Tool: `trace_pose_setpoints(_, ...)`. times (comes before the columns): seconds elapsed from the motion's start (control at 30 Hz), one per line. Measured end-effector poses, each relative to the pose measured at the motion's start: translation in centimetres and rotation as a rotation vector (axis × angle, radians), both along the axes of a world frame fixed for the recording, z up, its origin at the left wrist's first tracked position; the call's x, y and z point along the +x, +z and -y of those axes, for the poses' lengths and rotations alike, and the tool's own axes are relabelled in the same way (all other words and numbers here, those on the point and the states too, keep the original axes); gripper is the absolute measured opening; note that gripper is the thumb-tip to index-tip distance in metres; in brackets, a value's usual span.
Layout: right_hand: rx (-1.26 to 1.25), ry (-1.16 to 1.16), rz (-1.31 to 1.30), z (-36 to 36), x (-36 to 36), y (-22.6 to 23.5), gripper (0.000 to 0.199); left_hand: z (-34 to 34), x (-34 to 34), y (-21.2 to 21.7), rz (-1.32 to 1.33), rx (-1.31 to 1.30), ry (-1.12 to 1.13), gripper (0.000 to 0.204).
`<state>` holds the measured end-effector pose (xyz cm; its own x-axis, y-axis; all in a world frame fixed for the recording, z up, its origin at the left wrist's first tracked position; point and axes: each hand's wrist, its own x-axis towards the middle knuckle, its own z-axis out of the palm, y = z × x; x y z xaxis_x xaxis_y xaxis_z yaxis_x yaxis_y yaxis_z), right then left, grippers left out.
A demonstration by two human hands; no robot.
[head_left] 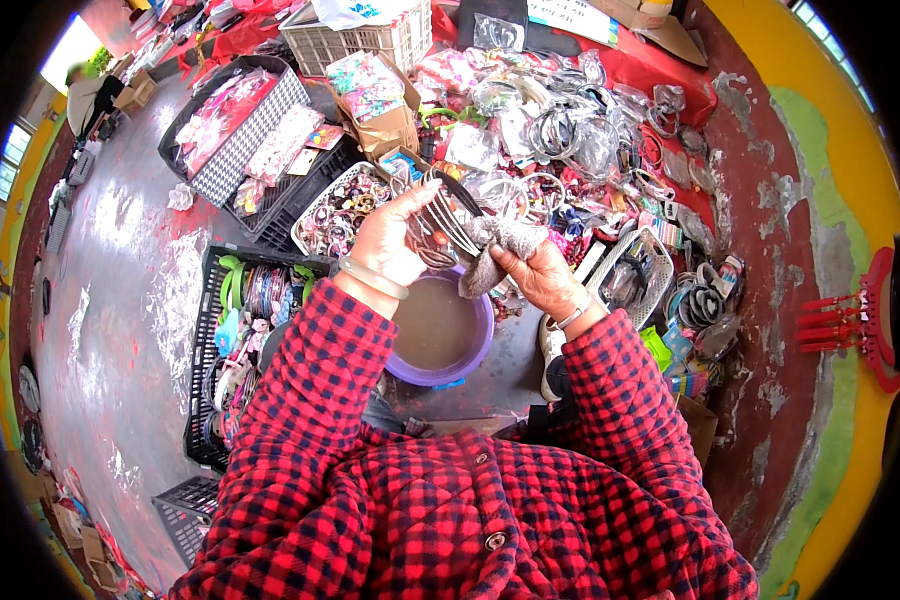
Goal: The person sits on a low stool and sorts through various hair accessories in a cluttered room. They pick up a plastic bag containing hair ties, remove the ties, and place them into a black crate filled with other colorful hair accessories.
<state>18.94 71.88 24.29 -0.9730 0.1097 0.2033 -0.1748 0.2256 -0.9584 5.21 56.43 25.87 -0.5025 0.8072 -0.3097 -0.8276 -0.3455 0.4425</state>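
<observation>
Above the purple basin (425, 365), the left hand (395, 240) grips a bundle of thin hairbands (448, 222); the right hand (540, 275) pinches a grey cloth (500, 250) against them. Each band is best wiped singly, over the basin.

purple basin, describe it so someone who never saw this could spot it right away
Start at the person's red and black checked jacket and look just above it, between the forearms. The purple basin sits on the grey floor there, under the left hand and right hand. Unlike the mesh crates around it, it is round and holds murky brown water.
</observation>
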Motion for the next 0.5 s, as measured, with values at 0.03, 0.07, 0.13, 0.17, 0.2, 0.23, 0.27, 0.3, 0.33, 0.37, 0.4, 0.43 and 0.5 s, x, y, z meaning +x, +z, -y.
trace_pose_setpoints(0.03,-0.001,-0.013,0.011,-0.1,0.1,0.0,0.022,0.0,-0.2,0.0,0.031,-0.016,0.022,0.017)
trace_pose_setpoints(0.07,0.031,-0.017,0.008,-0.2,0.1,-0.1,0.023,0.1,-0.3,0.2,0.029,0.008,0.024,0.016)
trace_pose_setpoints(0.13,0.090,-0.024,0.000,-0.4,-0.1,-0.4,0.025,0.6,-0.6,1.1,0.021,0.049,0.031,0.015)
trace_pose_setpoints(0.17,-0.027,-0.056,0.041,-0.6,-0.1,-0.4,0.025,0.7,-0.9,0.9,0.026,0.065,0.038,0.015)
trace_pose_setpoints(0.2,-0.143,-0.087,0.081,-0.7,-0.1,-0.3,0.026,0.7,-1.0,0.7,0.025,0.058,0.048,0.015)
trace_pose_setpoints(0.23,-0.308,-0.088,0.092,-0.7,0.0,0.3,0.026,0.6,-1.1,0.6,0.023,0.052,0.058,0.015)
trace_pose_setpoints(0.27,-0.418,-0.104,0.058,-0.8,0.0,0.3,0.023,0.6,-1.1,0.6,0.022,0.045,0.068,0.015)
trace_pose_setpoints(0.3,-0.450,-0.143,0.111,-1.4,0.3,0.1,0.022,0.9,-1.1,0.8,0.071,0.124,0.036,0.015)
trace_pose_setpoints(0.33,-0.482,-0.182,0.164,-1.9,0.6,-0.4,0.021,1.0,-1.1,1.0,0.043,0.105,0.013,0.015)
trace_pose_setpoints(0.37,-0.460,-0.227,0.086,-2.1,0.3,-1.2,0.020,1.0,-1.1,1.2,0.015,0.086,-0.009,0.015)
trace_pose_setpoints(0.4,-0.557,-0.263,0.092,-1.9,0.2,-0.9,0.021,1.2,-1.1,1.3,-0.013,0.068,-0.027,0.015)
trace_pose_setpoints(0.43,-0.687,-0.271,0.086,-1.8,0.4,-0.3,0.020,0.6,-0.7,1.3,-0.011,0.006,0.050,0.014)
trace_pose_setpoints(0.5,-0.820,-0.264,0.038,-2.0,0.7,0.4,0.022,0.4,-1.1,0.8,0.016,0.000,0.100,0.014)
